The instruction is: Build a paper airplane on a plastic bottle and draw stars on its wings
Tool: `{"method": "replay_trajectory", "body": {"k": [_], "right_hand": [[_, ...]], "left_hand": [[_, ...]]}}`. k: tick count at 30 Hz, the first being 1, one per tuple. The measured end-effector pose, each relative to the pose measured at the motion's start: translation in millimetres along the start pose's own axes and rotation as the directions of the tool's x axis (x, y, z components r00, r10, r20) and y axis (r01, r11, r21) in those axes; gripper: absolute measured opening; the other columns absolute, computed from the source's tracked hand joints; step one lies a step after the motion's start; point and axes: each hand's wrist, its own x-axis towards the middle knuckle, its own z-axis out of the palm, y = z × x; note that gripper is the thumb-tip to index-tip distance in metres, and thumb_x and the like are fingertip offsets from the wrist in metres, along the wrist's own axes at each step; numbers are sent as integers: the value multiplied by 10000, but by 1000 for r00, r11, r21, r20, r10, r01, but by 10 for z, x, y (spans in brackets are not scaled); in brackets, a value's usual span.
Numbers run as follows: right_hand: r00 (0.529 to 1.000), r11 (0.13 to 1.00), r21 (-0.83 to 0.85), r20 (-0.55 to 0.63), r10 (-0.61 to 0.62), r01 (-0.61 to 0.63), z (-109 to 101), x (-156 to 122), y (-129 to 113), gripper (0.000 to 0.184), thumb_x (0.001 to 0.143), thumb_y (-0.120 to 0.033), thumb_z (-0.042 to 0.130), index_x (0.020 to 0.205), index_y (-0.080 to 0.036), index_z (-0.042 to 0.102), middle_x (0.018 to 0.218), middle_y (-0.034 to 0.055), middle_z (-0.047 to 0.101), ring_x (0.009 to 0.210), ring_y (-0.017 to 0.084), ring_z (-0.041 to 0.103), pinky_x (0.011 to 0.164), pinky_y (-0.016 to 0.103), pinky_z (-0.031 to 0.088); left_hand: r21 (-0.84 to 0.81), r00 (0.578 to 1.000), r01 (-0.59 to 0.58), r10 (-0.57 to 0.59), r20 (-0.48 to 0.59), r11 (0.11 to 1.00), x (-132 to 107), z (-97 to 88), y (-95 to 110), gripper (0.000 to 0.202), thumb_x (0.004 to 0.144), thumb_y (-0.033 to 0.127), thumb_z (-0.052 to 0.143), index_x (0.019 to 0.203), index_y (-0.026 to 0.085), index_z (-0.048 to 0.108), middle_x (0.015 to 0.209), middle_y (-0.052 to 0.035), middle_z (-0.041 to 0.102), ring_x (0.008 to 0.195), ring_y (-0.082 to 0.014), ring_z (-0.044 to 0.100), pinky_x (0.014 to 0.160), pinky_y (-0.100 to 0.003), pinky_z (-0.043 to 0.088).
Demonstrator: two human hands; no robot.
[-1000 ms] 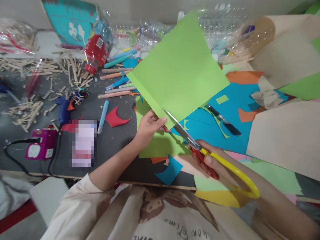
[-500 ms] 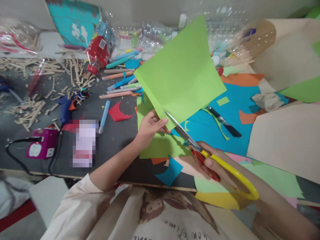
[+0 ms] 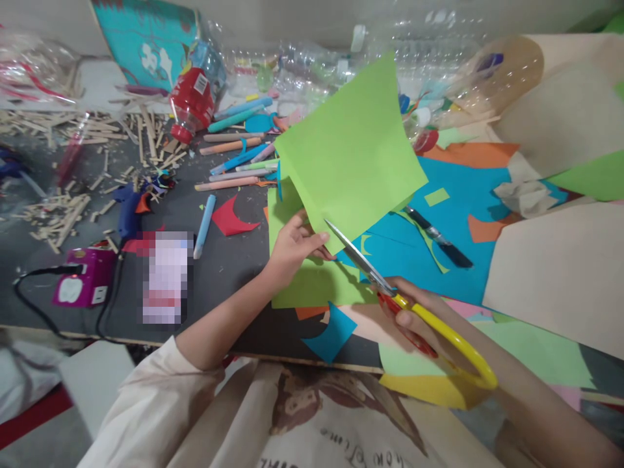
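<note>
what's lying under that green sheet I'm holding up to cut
Beneath the raised green sheet held by your left hand, another green paper and blue paper lie on the table. Whatever sits directly behind the sheet is covered.

Counter [image 3: 229, 260] carries a red bottle [image 3: 191, 104], pens [image 3: 234, 140], wooden sticks [image 3: 58, 214], a blue glue gun [image 3: 127, 211] and blue paper [image 3: 458, 214].

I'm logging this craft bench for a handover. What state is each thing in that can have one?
Light green paper sheet: lifted off the table, pinched at its lower corner by the left hand.
Yellow-and-red-handled scissors: gripped by the right hand, blades meeting the sheet's lower edge.
Red-labelled plastic bottle: lying tilted.
Magenta plug-in device: cable attached.
Black pen: lying on blue paper.
</note>
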Motion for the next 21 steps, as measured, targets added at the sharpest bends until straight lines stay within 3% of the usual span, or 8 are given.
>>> {"method": "replay_trajectory", "body": {"k": [5,10,12,14,16,18,21], "right_hand": [[998,998,29,-34,56,-55,49,-70,-139,388,651,-481,672,900,-230,511,446,-131,336,353,54,215,357,211,169],[990,994,-80,-125,62,-72,19,-41,-110,340,615,-419,682,847,-225,529,548,-79,423,414,64,289,379,212,213],[992,992,-124,-122,22,-37,8,-49,-78,347,628,-449,677,856,-227,539,576,-57,446,425,82,326,357,217,218],[990,984,-173,-126,-62,40,4,-82,-51,365,659,-485,668,900,-230,567,659,-5,532,508,134,463,348,227,296],[980,966,-228,-126,-152,121,0,-131,-34,372,704,-503,650,959,-239,592,800,55,628,710,210,612,446,258,479],[977,954,-256,-101,-189,158,-11,-176,-18,357,755,-511,629,1005,-258,598,929,87,676,910,261,673,680,325,605],[989,975,-166,30,-143,146,-46,-203,30,367,831,-556,577,1107,-314,555,1106,106,697,1111,284,687,915,392,588]], "left_hand": [[10,1000,1,-1,3,1000,-12,8,19,378,662,314,796,875,228,496,487,115,546,453,-147,671,475,-229,578],[57,997,41,-37,-64,998,32,-38,-31,359,688,399,738,721,230,423,424,104,527,435,-169,674,412,-227,533],[81,993,38,-29,-111,996,52,-49,-51,388,728,443,711,689,231,389,416,100,511,438,-164,673,426,-229,535],[96,991,3,10,-130,995,58,-48,-56,389,752,456,700,693,229,389,408,104,492,431,-153,663,442,-228,533],[105,992,-55,67,-112,993,48,-36,-45,364,749,445,714,737,220,428,412,110,494,422,-142,651,431,-212,504],[123,991,-101,110,-73,987,24,-21,-23,345,751,434,724,806,208,470,432,106,525,428,-137,649,425,-203,478],[153,989,-135,143,-42,979,-10,-9,3,339,779,436,717,880,197,498,453,103,548,440,-134,650,440,-208,472]]}}
